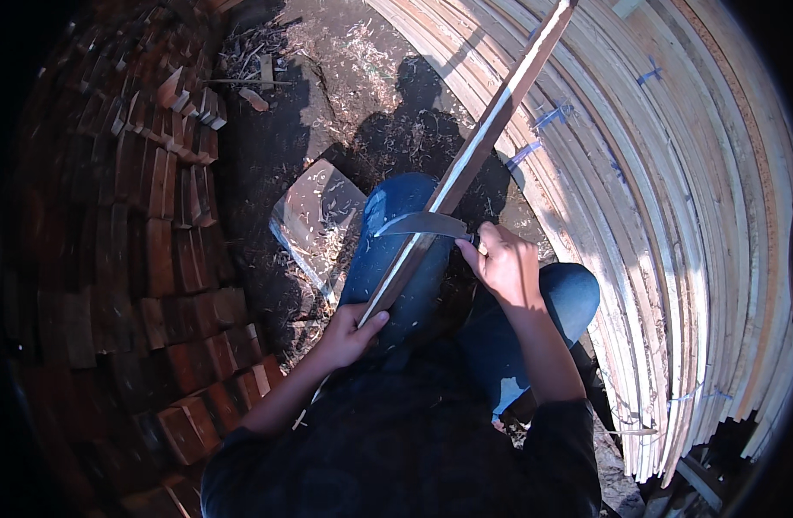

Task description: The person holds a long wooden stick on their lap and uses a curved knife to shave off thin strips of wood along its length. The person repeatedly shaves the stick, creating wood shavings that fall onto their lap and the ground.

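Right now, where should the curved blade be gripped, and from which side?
I'd grip the curved blade at its handle end, coming from the right, where the right hand holds it: the metal crosses the wooden strip and tapers to a tip on the left.

Left hand (pixel 349 337) low, right hand (pixel 509 263) higher, its fingers (pixel 493 236) curled.

Ground (pixel 327 125): dark earth before you, strewn with pale shavings (pixel 371 67)
Ground's left edge: reddish-brown blocks (pixel 161 259), stacked to your left
Ground's right edge: long pale strips (pixel 664 216), piled to your right
Ground's middle: flat slab (pixel 317 203), shavings on top
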